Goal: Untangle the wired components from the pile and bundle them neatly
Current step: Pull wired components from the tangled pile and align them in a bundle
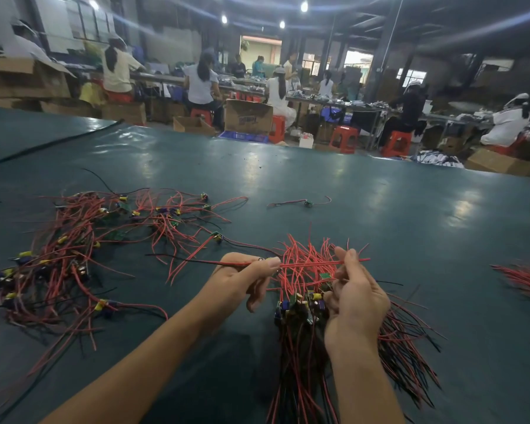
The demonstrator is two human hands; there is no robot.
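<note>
L hand point(242, 280) pinches one red wire point(306, 264) taut across to R hand point(355, 298), prob to line it up w/ the bundle point(297, 304) R hand clasps at 5 o'clock; tangled pile point(74, 249) lies on table point(364, 194) at 9 o'clock

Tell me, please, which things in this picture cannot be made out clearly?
Head view: the right hand covers part of the bundle, so its components cannot be counted.
Head view: the bottom edge cuts off the bundle's lower wire ends.
Head view: the red wires at the right edge are blurred and cut off.
Head view: the lone component is too small for detail.
Head view: overlapping wires hide much of the pile.
</note>
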